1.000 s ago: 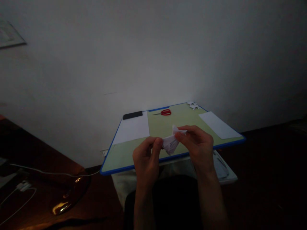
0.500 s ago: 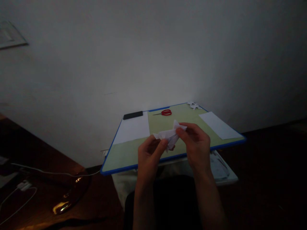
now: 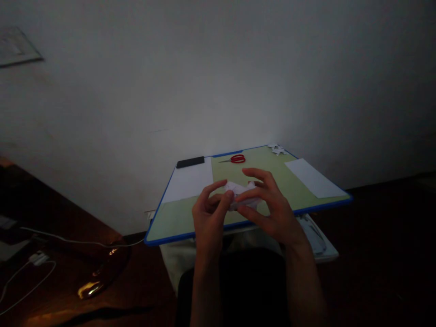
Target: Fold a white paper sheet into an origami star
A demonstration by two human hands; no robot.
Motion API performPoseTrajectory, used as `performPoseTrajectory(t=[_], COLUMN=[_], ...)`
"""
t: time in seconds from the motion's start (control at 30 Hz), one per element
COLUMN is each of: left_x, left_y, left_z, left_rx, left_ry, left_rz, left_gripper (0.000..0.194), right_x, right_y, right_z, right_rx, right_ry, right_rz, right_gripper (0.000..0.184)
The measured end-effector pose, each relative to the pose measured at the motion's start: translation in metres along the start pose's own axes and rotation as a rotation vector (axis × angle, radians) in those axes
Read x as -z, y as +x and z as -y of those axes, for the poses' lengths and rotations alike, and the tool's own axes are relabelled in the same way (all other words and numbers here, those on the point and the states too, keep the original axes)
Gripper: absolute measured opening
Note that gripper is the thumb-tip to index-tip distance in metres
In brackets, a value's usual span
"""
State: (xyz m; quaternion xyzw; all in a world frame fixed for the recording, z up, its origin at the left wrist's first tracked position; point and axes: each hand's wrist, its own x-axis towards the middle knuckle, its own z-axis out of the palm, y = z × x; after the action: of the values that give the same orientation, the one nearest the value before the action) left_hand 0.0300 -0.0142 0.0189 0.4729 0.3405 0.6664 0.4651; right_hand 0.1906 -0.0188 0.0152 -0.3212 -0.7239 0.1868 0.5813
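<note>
A folded piece of white paper [image 3: 235, 187] is held up over the near part of the green board. My left hand [image 3: 210, 211] is closed on its left side, the thumb pressing from the near side and the index finger along the top. Around the right side of the paper, my right hand [image 3: 272, 206] has its fingers spread. Its index finger is lifted and another finger passes in front of the paper. Whether the right fingertips touch it I cannot tell; part of the paper is hidden behind them.
The blue-edged board [image 3: 184, 222] bears red-handled scissors [image 3: 237, 159], a dark flat object [image 3: 190, 162], a white sheet [image 3: 190, 181] at left and another paper [image 3: 313, 178] at right. Small white paper pieces [image 3: 277, 149] lie at the far right corner. A wall [image 3: 218, 81] rises behind.
My right hand has let its pinch on the paper's upper right go and spread its fingers. The paper has turned and sits slightly lower between the hands. My left hand keeps hold.
</note>
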Motion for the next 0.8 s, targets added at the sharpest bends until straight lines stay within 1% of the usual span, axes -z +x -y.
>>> performPoseTrajectory(t=[0.03,0.2,0.3,0.4,0.53,0.6,0.7,0.8], left_x=[0.000,-0.001,0.000,0.000,0.000,0.000,0.000,0.001], left_y=[0.000,0.000,0.000,0.001,0.002,0.002,0.001,0.001], left_z=[0.000,-0.001,-0.001,0.002,0.005,0.005,0.003,0.002], left_rx=[0.002,0.029,0.028,0.026,0.020,0.004,-0.006,-0.012], left_ry=[0.023,0.100,0.100,0.085,0.078,0.082,0.097,0.102], left_rz=[-0.001,-0.020,-0.024,-0.028,-0.047,-0.055,-0.062,-0.069], left_gripper=[0.041,0.043,0.040,0.036,0.034,0.033,0.034,0.032], right_x=[0.000,0.002,0.002,0.001,-0.005,-0.009,-0.014,-0.016], right_y=[0.000,-0.002,-0.001,0.001,0.002,0.003,0.003,0.003], right_z=[0.000,-0.004,-0.006,-0.005,-0.002,0.000,0.002,0.003], right_rx=[-0.007,0.021,0.036,-0.010,-0.132,-0.174,-0.212,-0.240], right_ry=[0.012,0.041,0.042,0.017,0.009,0.013,0.039,0.082], right_rz=[0.008,0.084,0.106,0.062,0.008,-0.024,-0.071,-0.074], right_gripper=[0.011,0.012,0.006,0.006,0.010,0.009,0.007,0.008])
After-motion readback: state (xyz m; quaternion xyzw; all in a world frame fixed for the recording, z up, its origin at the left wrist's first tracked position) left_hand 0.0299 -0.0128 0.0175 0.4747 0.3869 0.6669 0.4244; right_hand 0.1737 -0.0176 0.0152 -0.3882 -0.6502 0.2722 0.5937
